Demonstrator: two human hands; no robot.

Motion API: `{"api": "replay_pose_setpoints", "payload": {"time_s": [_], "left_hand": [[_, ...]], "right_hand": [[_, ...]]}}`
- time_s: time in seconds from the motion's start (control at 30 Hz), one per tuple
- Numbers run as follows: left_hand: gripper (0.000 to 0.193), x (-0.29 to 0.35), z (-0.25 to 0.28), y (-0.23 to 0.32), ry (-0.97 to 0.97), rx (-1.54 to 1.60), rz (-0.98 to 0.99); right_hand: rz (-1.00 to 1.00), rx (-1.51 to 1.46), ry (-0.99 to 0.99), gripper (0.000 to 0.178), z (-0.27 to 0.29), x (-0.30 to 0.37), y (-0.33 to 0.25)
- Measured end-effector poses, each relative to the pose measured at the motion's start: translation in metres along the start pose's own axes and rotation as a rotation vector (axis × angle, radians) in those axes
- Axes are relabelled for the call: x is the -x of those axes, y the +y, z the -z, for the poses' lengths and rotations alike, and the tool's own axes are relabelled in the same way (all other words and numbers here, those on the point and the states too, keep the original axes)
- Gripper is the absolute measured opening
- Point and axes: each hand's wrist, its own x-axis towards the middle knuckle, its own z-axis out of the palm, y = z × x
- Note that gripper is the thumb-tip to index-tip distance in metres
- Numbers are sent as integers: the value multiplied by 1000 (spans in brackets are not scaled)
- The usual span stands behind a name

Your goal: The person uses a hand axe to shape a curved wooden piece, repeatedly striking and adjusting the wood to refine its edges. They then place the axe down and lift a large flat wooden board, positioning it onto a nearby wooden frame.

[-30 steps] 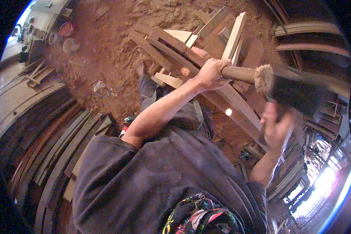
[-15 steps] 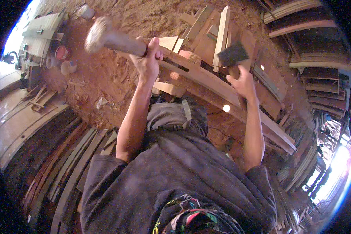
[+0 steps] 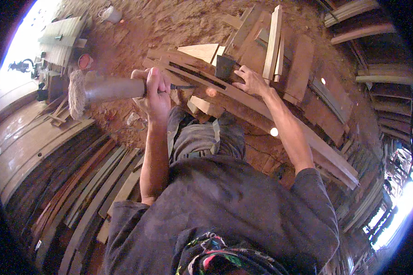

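Note:
My left hand [image 3: 157, 95] is closed round a chisel held level above the floor. The chisel [image 3: 114, 88] has a thick grey handle section and a frayed, mushroomed end to the left; a thin dark blade shows right of the hand. My right hand [image 3: 252, 82] rests over a long timber beam [image 3: 289, 117], its fingers apart and slightly bent. Just left of those fingers, a dark square block [image 3: 225, 68], like a mallet head, stands at the beam; its handle is hidden. Long dark slots run along the beam's left part.
Loose planks [image 3: 273, 41] and boards lie beyond the beam on reddish earth. Stacked boards [image 3: 87, 183] fill the lower left, and timber racks [image 3: 371, 78] stand at the right. A white bucket [image 3: 110, 15] and a red container [image 3: 85, 61] sit at the far left.
My left hand has moved left and nearer with the chisel, now turned level. My right hand has moved left to the beam, and the dark block it held up is down beside its fingers.

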Motion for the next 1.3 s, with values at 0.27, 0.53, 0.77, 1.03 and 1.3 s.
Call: {"api": "replay_pose_setpoints", "payload": {"time_s": [0.27,0.53,0.77,1.03,1.3], "left_hand": [[24,6,-19,-7,-60,-101,22],[23,19,-79,-32,-711,-566,0],[33,67,-115,-75,-950,-577,-114],[33,53,-111,-61,-806,-509,-43],[40,21,-56,-91,-895,-230,248]], "right_hand": [[-30,-25,-146,55,15,8,-2],[-6,-1083,461,75,134,32,-119],[620,-1287,476,64,197,112,-178],[215,-1215,647,24,207,81,-228],[135,-974,513,28,163,50,-199]]}}
